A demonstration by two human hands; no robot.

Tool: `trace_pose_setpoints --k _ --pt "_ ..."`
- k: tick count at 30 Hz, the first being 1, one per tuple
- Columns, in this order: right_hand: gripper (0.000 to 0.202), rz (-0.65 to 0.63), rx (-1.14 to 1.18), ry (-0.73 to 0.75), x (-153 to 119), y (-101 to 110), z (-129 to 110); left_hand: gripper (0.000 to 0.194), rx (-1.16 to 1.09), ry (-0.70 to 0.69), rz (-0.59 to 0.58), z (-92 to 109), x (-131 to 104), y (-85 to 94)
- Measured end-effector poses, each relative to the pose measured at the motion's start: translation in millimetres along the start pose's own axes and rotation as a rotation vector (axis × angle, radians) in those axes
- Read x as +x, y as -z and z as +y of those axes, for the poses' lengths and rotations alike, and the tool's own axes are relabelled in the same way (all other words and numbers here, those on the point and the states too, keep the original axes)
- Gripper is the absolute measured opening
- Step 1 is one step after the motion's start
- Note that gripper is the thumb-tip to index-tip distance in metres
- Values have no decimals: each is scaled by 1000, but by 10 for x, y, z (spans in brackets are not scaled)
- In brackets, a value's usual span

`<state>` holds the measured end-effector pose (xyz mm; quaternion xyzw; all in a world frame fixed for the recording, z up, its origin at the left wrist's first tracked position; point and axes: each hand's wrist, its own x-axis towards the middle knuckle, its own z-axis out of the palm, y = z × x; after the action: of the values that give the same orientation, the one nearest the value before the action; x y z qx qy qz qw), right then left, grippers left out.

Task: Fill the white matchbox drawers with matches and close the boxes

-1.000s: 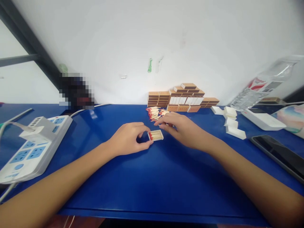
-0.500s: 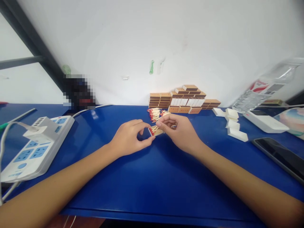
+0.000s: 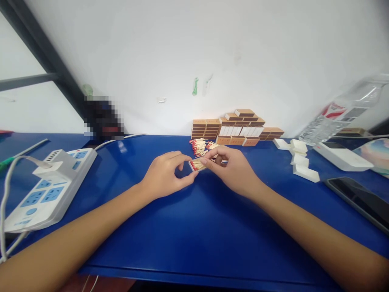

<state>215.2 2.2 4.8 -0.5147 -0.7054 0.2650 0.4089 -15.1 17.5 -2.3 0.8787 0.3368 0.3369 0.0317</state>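
Right hand (image 3: 233, 168) now over the tray (image 3: 195, 165), hiding part, grip unclear; left hand (image 3: 165, 174) clamped on it, matchboxes (image 3: 240, 130) behind.

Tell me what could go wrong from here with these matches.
The small tray is shallow and open, so matches might spill if the left hand tips it. The right hand is close to the loose match pile and could scatter it. The stacked matchboxes behind might topple if knocked.
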Motion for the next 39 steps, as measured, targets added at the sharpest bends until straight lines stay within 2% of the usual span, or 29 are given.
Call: trace_pose_setpoints --k 7,11,17,21,32,39 --pt "15 -34 -169 137 25 95 44 26 -10 11 -41 -17 14 25" --pt "14 -152 -225 230 31 159 40 25 -30 -22 -122 -11 10 44" --pt "18 -338 -286 228 5 203 13 25 -70 -14 -204 -2 16 52" --pt "20 -413 -323 187 -9 190 26 25 -82 -6 -240 -1 18 58" --pt "23 -482 -330 153 -22 208 49 26 -81 -1 -267 -11 16 55" --pt "17 -444 -383 208 2 233 30 27 -78 3 -269 -2 20 57"
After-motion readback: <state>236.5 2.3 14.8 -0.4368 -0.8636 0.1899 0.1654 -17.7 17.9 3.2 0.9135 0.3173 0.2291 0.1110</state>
